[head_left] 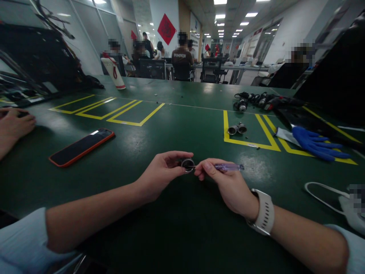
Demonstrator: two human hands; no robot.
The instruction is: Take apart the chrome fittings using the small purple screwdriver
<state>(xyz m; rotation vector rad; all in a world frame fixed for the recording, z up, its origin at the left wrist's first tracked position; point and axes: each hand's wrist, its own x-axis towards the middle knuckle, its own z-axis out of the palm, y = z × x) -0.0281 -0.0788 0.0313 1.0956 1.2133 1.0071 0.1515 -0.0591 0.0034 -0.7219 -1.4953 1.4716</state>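
Note:
Between the thumb and fingers of my left hand (pixel 164 171) is a small round metal ring-like part (pixel 187 165) with a dark inside, its open face turned towards my right. My right hand (pixel 224 179) grips a screwdriver (pixel 229 167) with a clear purplish handle. Its thin shaft points left, and the tip reaches the opening of the round part; how deep it goes I cannot tell. Both hands are just above the green table (pixel 171 133). Beyond my right hand, a pair of similar metal cylinders (pixel 237 129) lies inside a yellow taped frame.
An orange-cased phone (pixel 82 146) lies at left, near another person's hand (pixel 15 125). At right are a blue glove (pixel 316 142), a white mask (pixel 349 207) and dark cabled parts (pixel 256 101). A white cup-like container (pixel 114 72) stands at the back.

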